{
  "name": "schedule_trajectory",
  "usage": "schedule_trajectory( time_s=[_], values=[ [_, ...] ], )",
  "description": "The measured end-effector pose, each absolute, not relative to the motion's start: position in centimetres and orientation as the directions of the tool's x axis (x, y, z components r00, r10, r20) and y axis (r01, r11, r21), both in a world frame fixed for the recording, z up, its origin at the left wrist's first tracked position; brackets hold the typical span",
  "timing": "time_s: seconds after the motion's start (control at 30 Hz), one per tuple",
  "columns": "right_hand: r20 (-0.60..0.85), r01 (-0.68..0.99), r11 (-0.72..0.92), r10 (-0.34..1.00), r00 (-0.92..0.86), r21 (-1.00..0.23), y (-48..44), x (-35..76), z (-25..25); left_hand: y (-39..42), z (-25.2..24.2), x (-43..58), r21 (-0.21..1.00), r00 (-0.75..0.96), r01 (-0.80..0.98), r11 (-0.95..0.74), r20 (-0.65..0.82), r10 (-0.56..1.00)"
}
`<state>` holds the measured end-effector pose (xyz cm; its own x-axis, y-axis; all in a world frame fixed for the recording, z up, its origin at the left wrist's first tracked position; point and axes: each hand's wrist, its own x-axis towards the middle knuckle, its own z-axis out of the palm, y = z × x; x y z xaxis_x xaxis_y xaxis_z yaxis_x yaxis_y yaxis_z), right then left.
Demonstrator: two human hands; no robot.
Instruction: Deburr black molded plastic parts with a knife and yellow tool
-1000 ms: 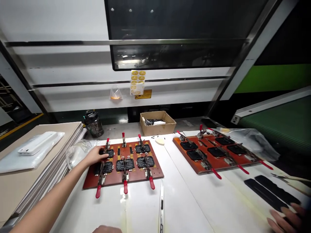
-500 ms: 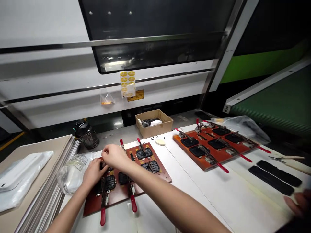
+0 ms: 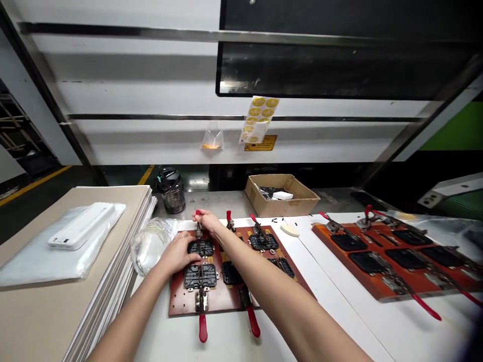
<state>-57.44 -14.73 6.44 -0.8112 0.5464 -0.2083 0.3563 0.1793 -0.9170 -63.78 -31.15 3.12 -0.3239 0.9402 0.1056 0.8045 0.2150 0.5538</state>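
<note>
Red toggle-clamp handle (image 3: 198,213) sits beneath the fingers (image 3: 199,215) of the right hand (image 3: 208,221).

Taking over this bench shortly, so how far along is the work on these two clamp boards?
The orange board on the right looks done: its black pieces sit under clamps and no hand is on it. In hand is the near board: the left hand rests on a black fixture, the right hand grips a far clamp. Left are its other fixtures, their red clamp handles untouched.
</note>
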Motion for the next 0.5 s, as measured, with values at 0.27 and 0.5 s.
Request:
schedule_trajectory(
  time_s=[0.27, 0.5],
  values=[
    [-0.066, 0.261, 0.458, 0.398, -0.915, -0.850, -13.6, -54.6, 9.7, -31.5, 4.1, -63.1, 0.507, -0.337, 0.826, 0.247, 0.092, 0.937],
    [0.109, 0.336, 0.636, 0.554, -0.825, -0.695, -16.3, -47.6, 15.5, -32.0, 6.9, -61.4, 0.483, -0.485, 0.785, 0.388, 0.090, 0.870]
  ],
)
